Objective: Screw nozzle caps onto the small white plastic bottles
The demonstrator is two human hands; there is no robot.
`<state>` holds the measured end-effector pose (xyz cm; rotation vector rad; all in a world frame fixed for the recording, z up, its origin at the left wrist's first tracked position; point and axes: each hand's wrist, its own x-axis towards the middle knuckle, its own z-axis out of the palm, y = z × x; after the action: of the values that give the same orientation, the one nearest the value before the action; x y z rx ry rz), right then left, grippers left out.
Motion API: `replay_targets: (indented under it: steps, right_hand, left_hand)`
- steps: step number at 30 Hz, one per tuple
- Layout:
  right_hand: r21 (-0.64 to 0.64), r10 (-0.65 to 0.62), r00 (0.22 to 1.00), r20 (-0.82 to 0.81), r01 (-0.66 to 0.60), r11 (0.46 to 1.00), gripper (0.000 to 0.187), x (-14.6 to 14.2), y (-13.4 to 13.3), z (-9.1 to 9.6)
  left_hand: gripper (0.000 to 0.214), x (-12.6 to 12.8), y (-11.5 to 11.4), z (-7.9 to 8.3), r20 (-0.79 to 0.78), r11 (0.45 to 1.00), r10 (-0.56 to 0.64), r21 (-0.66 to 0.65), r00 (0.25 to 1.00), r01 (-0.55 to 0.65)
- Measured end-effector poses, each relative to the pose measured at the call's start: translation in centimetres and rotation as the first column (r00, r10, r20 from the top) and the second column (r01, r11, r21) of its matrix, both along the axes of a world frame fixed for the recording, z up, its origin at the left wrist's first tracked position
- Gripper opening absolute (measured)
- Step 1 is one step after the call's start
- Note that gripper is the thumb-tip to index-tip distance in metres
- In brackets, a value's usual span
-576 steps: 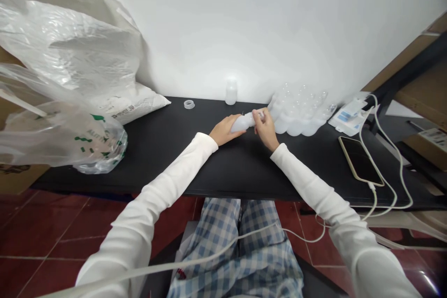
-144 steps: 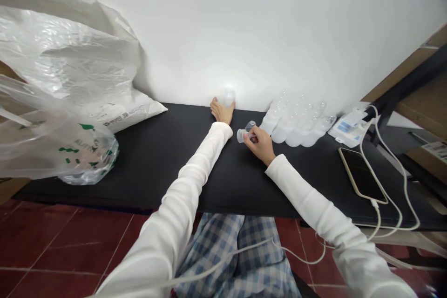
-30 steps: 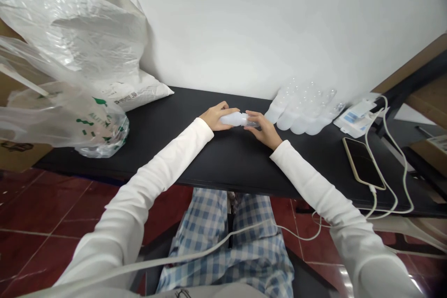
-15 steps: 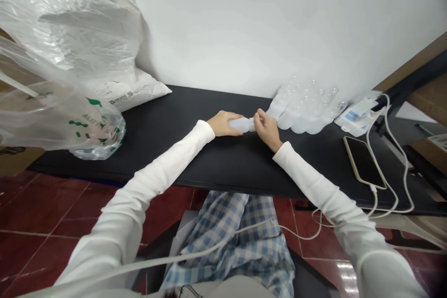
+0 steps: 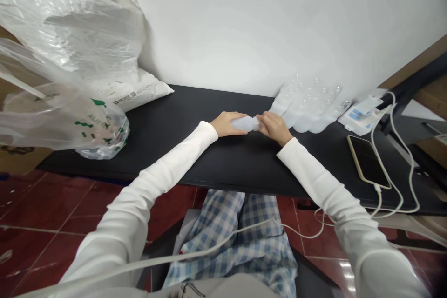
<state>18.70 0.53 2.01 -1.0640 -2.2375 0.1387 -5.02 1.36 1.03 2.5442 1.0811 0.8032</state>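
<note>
A small translucent white plastic bottle (image 5: pixel 244 123) lies sideways between both hands above the black table (image 5: pixel 195 149). My left hand (image 5: pixel 226 124) is wrapped round the bottle's body. Fingers of my right hand (image 5: pixel 275 127) are closed round its neck end, where a clear cap seems to sit, mostly hidden. Just right of my right hand lies a wrapped pack of several more such bottles (image 5: pixel 307 109) against the white wall.
A large crinkled plastic bag (image 5: pixel 66 79) and a white sack (image 5: pixel 139 91) fill the table's left end. A phone (image 5: pixel 368 164) on a white cable and a white charger pack (image 5: pixel 361 114) lie at the right. Red floor tiles show below.
Both hands stay on the bottle at mid-table. My right hand's fingers have turned and closed tighter over the neck end. The view shifted slightly.
</note>
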Motion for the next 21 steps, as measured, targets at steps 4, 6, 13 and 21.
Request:
replay_targets:
  steps: [4,6,13,21]
  right_hand:
    - [-0.510,-0.326,0.936,-0.134,0.217,0.832,0.038,-1.6,-0.4,-0.2]
    - [-0.601,-0.375,0.915,-0.150,0.217,0.769,0.043,-1.9,-0.8,-0.1]
    - [0.037,-0.098,0.994,-0.056,0.100,0.994,0.034,-1.0,-0.8,0.4]
    - [-0.420,-0.376,0.907,-0.189,0.271,0.866,0.041,-2.5,-1.9,0.0]
  left_hand:
    - [0.051,-0.3,0.4,-0.2,-0.169,0.965,0.043,0.264,0.985,0.004]
    - [0.052,-0.3,0.4,-0.2,-0.199,0.945,0.043,0.327,0.979,0.025]
    - [0.054,0.0,-0.1,-0.6,0.070,1.000,0.006,0.018,0.998,-0.007]
    - [0.043,0.3,0.9,-0.6,-0.111,0.962,0.255,0.128,0.961,-0.240]
